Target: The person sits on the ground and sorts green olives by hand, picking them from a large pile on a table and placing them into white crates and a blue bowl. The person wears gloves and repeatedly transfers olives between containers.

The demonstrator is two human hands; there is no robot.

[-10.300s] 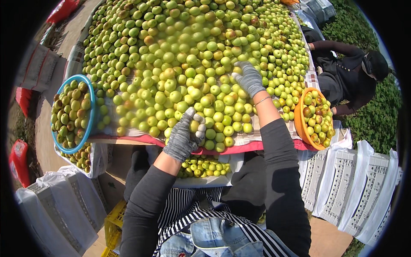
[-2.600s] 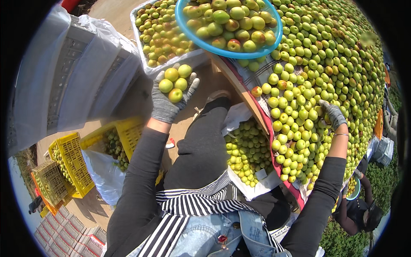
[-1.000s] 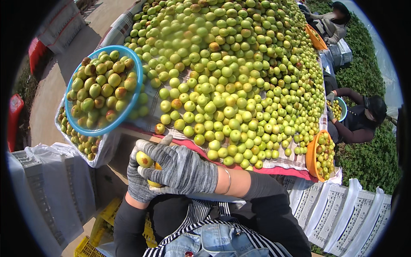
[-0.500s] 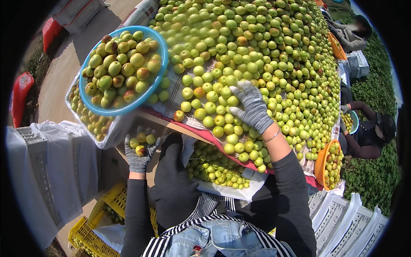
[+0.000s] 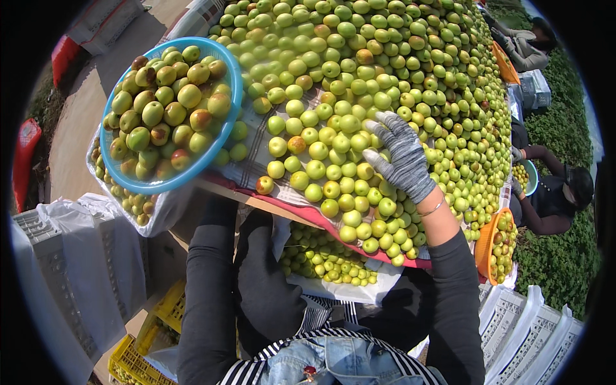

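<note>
My right hand [image 5: 404, 157], in a grey knit glove, reaches over a wide heap of small round green-yellow fruit [image 5: 350, 125] that look like jujubes. Its fingers are spread and lie on the fruit near the front edge of the sorting table; I see nothing gripped. My left forearm [image 5: 208, 276] in a dark sleeve runs up toward the table's left front corner. Its hand is hidden there below the blue basin [image 5: 151, 187], so what it holds does not show. The basin is heaped with fruit, many with brownish-red patches, and sits over a lined container of fruit.
Below the table edge is a white-lined container of fruit [image 5: 327, 263]. Grey crates [image 5: 58, 256] with plastic liners stand left, more [image 5: 513, 327] at lower right. Yellow crates [image 5: 131, 362] are lower left. An orange basket [image 5: 486, 247] stands right. Two other people work along the right side.
My left hand, which held several fruit palm up, has moved up and out of sight beneath the basin. My right hand has shifted right, and the fruit near it has rolled toward the front edge.
</note>
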